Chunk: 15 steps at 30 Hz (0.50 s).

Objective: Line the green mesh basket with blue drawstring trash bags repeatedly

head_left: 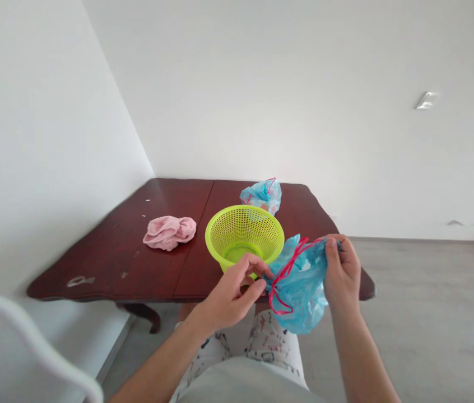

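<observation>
A blue plastic bag (304,291) with a red drawstring (286,271) is held up between my two hands, over the table's front edge. My left hand (237,291) pinches the bag's left side, with thumb and fingers close together. On the right, my right hand (343,271) is closed round the bag's gathered upper edge. Just behind the bag stands a yellow-green perforated plastic basket (220,238), its visible inside bare. What the bag contains, if anything, cannot be made out.
A second blue bag (273,196) with red ties sits behind the basket. To the left lies a crumpled pink cloth (170,232) on the dark wooden table (106,263). White walls (283,101) stand behind and left. A white curved bar (31,336) crosses the lower left.
</observation>
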Motion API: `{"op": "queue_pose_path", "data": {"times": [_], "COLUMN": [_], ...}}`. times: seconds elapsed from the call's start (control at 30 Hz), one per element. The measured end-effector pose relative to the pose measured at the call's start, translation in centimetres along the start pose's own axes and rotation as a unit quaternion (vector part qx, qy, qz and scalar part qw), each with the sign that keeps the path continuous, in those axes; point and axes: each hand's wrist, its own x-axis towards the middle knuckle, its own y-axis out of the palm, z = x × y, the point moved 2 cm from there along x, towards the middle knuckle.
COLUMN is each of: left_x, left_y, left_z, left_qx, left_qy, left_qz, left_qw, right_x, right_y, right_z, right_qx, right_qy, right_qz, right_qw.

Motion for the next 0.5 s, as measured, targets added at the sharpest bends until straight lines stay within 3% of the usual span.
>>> {"op": "queue_pose_path", "data": {"times": [0.13,0.2,0.27,0.33,0.4,0.5], "left_x": [0.5,1.0,1.4,1.8,2.1,2.3], "left_y": [0.6,0.5,0.4,0.3,0.2,0.2], "left_z": [0.5,0.7,0.8,0.8,0.6,0.1], "left_qx": [0.009,0.008,-0.010,-0.035,-0.055,-0.071], "left_qy": [0.015,0.008,-0.002,-0.003,0.006,0.034], "left_qz": [-0.030,-0.059,-0.087,-0.109,-0.129,-0.153], "left_qw": [0.999,0.998,0.996,0.993,0.990,0.985], "right_x": [0.0,-0.7,-1.9,-3.2,-4.2,-4.8], "right_y": [0.5,0.4,0.4,0.8,1.4,2.2], "right_z": [1.5,3.0,4.7,6.1,6.8,6.7], "right_qx": [-0.014,-0.058,-0.110,-0.160,-0.191,-0.192], "right_qy": [-0.078,-0.177,-0.287,-0.367,-0.392,-0.368], "right_qz": [0.023,-0.010,-0.009,0.076,0.179,0.237], "right_qw": [0.997,0.982,0.951,0.913,0.882,0.878]}}
